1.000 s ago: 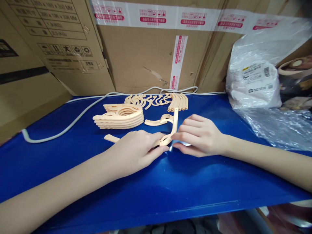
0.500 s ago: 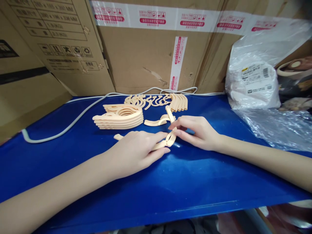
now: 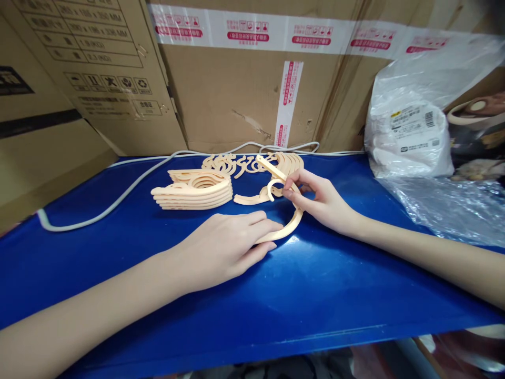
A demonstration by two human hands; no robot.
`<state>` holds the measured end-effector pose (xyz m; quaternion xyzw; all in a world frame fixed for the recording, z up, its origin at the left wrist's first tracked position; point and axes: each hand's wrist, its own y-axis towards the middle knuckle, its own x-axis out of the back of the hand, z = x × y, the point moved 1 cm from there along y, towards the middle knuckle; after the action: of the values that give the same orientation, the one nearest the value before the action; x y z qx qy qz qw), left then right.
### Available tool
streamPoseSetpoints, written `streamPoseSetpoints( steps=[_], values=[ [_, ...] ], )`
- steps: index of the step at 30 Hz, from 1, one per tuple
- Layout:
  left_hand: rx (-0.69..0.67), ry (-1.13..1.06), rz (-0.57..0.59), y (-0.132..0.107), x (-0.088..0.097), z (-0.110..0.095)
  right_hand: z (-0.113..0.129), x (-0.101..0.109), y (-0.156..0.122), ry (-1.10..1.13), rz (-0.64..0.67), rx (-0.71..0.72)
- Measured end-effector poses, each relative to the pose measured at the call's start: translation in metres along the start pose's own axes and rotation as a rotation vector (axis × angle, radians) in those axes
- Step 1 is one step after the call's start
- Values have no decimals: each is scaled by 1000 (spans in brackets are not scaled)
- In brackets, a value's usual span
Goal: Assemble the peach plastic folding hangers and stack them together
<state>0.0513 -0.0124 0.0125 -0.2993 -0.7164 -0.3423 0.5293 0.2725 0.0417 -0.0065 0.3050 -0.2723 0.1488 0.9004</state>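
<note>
A cream plastic folding hanger [image 3: 287, 229] is between my hands, its two arms joined in a wide curve with a small hook near the joint. My left hand [image 3: 236, 241] pinches one arm between thumb and fingers, low over the table. With thumb and fingertips, my right hand [image 3: 320, 197] grips the other arm, whose tip points up and away to the left. Just beyond lies another cream hanger piece [image 3: 249, 200], partly covered by the held one. To the left, several folded hangers [image 3: 192, 196] form a neat stack.
Loose cream hooks [image 3: 221, 164] and a row of curved arms [image 3: 291, 162] lie at the back of the blue table [image 3: 252, 326]. A white cable [image 3: 118, 202] runs along the left and rear. Cardboard boxes [image 3: 236, 100] wall the back; a plastic-wrapped roll [image 3: 414, 131] stands right.
The hanger's arms have swung apart from a tight fold into a wide curve. My right hand has moved slightly up and right; my left hand has stayed nearly in place.
</note>
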Motion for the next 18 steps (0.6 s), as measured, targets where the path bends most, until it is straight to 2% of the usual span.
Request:
streamPoseSetpoints(
  steps=[7, 18],
  values=[
    [-29, 58, -46, 0, -1, 1, -2, -1, -1, 9, -24, 57],
    [32, 93, -76, 1, -3, 10, 1, 0, 1, -212, 40, -28]
  ],
)
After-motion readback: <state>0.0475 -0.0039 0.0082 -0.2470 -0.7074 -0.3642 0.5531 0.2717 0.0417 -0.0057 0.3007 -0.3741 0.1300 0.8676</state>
